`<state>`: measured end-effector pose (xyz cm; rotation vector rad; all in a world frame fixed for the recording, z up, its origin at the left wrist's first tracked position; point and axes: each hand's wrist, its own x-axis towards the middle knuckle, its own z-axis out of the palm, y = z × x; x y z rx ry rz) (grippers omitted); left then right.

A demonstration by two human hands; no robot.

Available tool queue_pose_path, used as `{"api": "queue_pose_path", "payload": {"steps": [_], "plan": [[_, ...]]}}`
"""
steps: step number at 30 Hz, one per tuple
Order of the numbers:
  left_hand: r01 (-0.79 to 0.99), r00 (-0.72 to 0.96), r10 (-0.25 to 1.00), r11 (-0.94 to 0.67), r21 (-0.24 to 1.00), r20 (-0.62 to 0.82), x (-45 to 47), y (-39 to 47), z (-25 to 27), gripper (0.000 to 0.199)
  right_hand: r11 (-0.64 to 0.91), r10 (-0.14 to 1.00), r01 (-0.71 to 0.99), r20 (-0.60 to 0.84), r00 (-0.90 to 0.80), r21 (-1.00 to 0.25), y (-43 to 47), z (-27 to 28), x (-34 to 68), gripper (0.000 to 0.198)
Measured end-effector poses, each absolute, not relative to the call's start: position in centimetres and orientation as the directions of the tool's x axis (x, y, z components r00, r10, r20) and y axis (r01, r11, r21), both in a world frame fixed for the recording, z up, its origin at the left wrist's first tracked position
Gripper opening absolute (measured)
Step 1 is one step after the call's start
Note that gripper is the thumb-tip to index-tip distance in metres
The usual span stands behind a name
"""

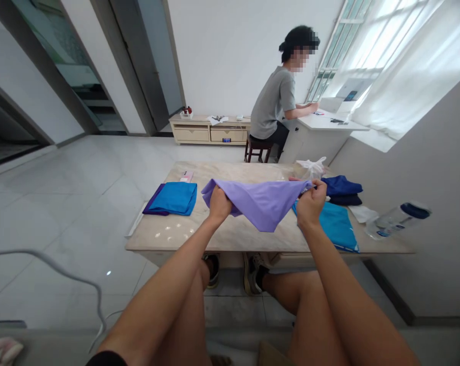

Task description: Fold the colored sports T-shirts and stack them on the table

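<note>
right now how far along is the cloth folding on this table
Done, by the look of it: a folded blue cloth lies at the table's left, and a dark blue folded stack sits at the right. In hand: left hand and right hand hold a purple cloth stretched by its corners. Probably left: a teal cloth lying flat.

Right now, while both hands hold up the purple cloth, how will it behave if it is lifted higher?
The purple cloth is probably floppy: it sags in a point between the left hand and the right hand. It seems light, held only by pinched edges. It may slide easily on the smooth table.
</note>
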<state>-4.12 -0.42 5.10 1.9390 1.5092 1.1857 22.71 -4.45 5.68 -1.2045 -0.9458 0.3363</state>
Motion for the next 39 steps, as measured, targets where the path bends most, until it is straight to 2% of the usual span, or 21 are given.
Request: {"api": "queue_pose_path", "payload": {"steps": [3, 6, 9, 13, 17, 20, 22, 25, 29, 32, 36, 39], "plan": [[0.671, 0.110, 0.948, -0.293, 0.681, 0.299, -4.1, -0.7, 5.3, 0.027, 0.277, 0.688, 0.277, 0.391, 0.611, -0.920, -4.2, 4.7, 23.6, 0.024], [0.752, 0.158, 0.961, -0.265, 0.603, 0.225, -4.0, -1.3, 5.4, 0.029, 0.146, 0.727, 0.463, 0.412, 0.549, -0.874, -4.4, 4.1, 24.3, 0.019], [0.815, 0.180, 0.956, -0.276, 0.509, 0.231, -3.9, -2.0, 5.6, 0.035, 0.077, 0.837, 0.639, 0.398, 0.376, -0.765, -4.8, 3.8, 23.9, 0.016], [0.834, 0.232, 0.936, -0.332, 0.441, 0.266, -3.7, -2.5, 5.6, 0.037, 0.147, 0.967, 0.637, 0.246, 0.069, -0.757, -5.5, 3.4, 21.4, 0.029], [0.738, 0.287, 0.908, -0.413, 0.533, 0.306, -3.3, -2.2, 5.5, 0.036, 0.173, 0.984, 0.661, 0.106, -0.141, -0.730, -5.8, 3.1, 19.2, 0.046], [0.614, 0.312, 0.879, -0.476, 0.630, 0.361, -3.1, -1.7, 5.4, 0.035, 0.191, 0.979, 0.745, 0.066, -0.194, -0.639, -5.5, 3.1, 18.7, 0.024], [0.548, 0.322, 0.867, -0.499, 0.672, 0.381, -3.0, -1.5, 5.2, 0.034, 0.220, 0.973, 0.772, 0.083, -0.214, -0.596, -5.1, 3.1, 18.9, 0.018], [0.533, 0.277, 0.887, -0.461, 0.709, 0.369, -3.2, -1.3, 5.1, 0.032, 0.255, 0.966, 0.731, 0.139, -0.217, -0.633, -4.5, 2.7, 19.7, 0.023], [0.586, 0.069, 0.940, -0.309, 0.749, 0.334, -3.9, -0.8, 4.9, 0.028, 0.235, 0.970, 0.609, 0.224, -0.096, -0.758, -3.2, 1.3, 21.1, 0.034], [0.573, -0.063, 0.947, -0.223, 0.789, 0.314, -4.6, -0.3, 4.6, 0.026, 0.179, 0.979, 0.510, 0.206, -0.004, -0.842, -2.4, 0.5, 21.5, 0.043], [0.445, -0.203, 0.924, -0.208, 0.871, 0.324, -5.8, 0.6, 4.1, 0.023, 0.110, 0.983, 0.360, 0.154, 0.097, -0.926, -1.6, 0.4, 21.2, 0.051], [0.324, -0.334, 0.870, -0.254, 0.911, 0.362, -7.3, 1.7, 3.6, 0.023, 0.143, 0.939, 0.272, 0.217, 0.267, -0.952, -0.7, 0.4, 21.8, 0.052]]}}
